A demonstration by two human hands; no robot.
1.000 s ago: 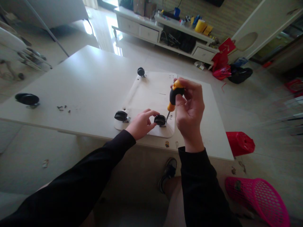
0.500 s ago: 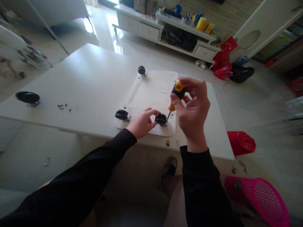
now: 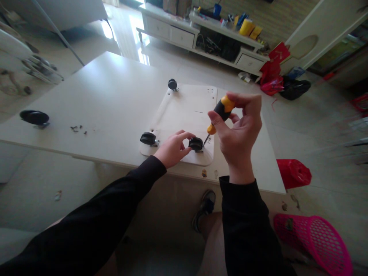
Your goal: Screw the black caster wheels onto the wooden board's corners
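A pale board (image 3: 184, 115) lies flat on the white table (image 3: 109, 99). My left hand (image 3: 172, 148) pinches a black caster wheel (image 3: 196, 143) at the board's near right corner. My right hand (image 3: 240, 134) grips an orange and black screwdriver (image 3: 220, 115), tilted, with its tip down at the base of that caster. Two more casters sit on the board: one at the near left corner (image 3: 148, 138), one at the far left corner (image 3: 172, 84).
A loose black caster (image 3: 33, 117) and several small screws (image 3: 77, 129) lie on the table's left side. A pink mesh basket (image 3: 313, 239) and red bags (image 3: 293, 172) are on the floor at right. A low cabinet (image 3: 201, 38) stands behind.
My right hand has shifted right and opened its grip slightly, and the screwdriver handle now leans further to the right. My left hand stays on the caster.
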